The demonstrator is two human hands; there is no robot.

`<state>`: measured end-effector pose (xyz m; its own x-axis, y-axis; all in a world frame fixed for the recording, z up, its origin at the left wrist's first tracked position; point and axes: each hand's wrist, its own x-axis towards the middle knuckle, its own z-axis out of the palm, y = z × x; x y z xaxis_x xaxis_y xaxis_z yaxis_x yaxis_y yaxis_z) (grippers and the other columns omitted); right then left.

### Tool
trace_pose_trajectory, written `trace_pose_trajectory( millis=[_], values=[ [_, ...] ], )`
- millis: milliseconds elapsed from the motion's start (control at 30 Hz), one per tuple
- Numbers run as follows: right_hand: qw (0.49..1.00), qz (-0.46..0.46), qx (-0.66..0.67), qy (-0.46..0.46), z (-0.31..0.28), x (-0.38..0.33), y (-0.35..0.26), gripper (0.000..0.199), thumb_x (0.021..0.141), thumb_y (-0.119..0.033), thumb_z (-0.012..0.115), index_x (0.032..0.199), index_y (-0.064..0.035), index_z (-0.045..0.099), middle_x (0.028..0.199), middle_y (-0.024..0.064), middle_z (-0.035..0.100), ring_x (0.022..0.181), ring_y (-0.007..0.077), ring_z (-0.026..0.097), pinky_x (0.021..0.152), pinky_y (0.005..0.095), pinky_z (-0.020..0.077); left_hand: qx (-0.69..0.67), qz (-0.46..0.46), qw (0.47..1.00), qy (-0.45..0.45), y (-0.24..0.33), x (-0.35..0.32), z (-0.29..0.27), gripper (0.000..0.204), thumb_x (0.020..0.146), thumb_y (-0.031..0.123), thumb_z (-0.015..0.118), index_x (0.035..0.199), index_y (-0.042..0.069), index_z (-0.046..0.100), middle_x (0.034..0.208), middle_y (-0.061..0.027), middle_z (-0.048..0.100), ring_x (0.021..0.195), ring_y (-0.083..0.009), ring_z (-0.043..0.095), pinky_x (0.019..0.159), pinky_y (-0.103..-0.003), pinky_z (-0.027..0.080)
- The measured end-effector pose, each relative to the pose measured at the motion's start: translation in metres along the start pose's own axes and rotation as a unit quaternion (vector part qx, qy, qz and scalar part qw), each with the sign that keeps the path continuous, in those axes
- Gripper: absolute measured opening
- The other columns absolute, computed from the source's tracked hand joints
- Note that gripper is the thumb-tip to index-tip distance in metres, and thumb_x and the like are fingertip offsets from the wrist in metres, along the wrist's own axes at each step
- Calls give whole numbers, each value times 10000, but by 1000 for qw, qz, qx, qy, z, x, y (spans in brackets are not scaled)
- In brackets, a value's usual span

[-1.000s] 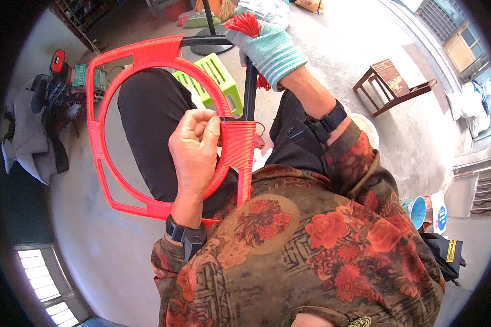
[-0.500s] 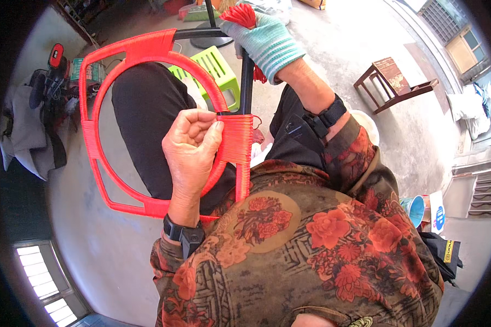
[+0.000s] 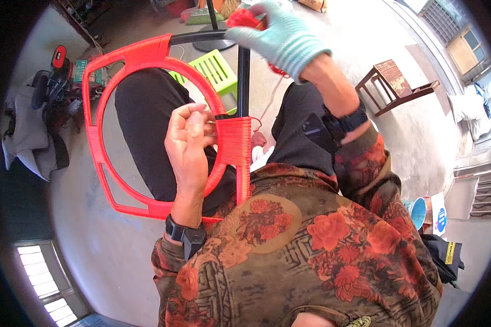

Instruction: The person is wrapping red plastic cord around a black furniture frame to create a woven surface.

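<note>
A metal frame with a round ring is tightly wound in red cord [image 3: 233, 141] along most of its length. Its bare black bar [image 3: 244, 82] shows at the upper right. My bare left hand [image 3: 188, 144] is at the ring's inner edge beside the wide wound band. Its fingers are curled and the thumb lies over them; some fingertips are hidden at the band. My right hand [image 3: 286, 41], in a light blue striped glove, is raised by the frame's upper corner. It grips a bundle of red cord [image 3: 244, 18]. A thin strand [image 3: 267, 106] runs down toward the wound band.
The frame rests over my dark-trousered legs [image 3: 147, 120]. A green plastic stool [image 3: 213, 71] stands beyond the frame. To the right is a worn wooden stool [image 3: 390, 82], lower down a blue bucket [image 3: 416, 212]. A grey-covered item [image 3: 30, 131] sits at the left.
My right hand has moved up and right with the cord bundle, away from the black bar. My left hand has shifted slightly left, its thumb no longer pressed at the band's top edge.
</note>
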<state>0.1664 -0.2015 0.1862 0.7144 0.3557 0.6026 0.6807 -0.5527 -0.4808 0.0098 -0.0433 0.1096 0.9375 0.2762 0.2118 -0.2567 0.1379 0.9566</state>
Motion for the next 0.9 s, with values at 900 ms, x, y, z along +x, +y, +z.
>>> trace_pose_trajectory(
  millis=[900],
  values=[
    [893, 155, 262, -330, 26, -97, -12, 318, 813, -259, 632, 1078, -83, 618, 942, 158, 655, 876, 231, 635, 809, 306, 483, -11, -29, 999, -18, -13, 1, -2, 175, 899, 7, 511, 1056, -18, 584, 1014, -62, 627, 934, -161, 585, 857, -303, 451]
  ],
)
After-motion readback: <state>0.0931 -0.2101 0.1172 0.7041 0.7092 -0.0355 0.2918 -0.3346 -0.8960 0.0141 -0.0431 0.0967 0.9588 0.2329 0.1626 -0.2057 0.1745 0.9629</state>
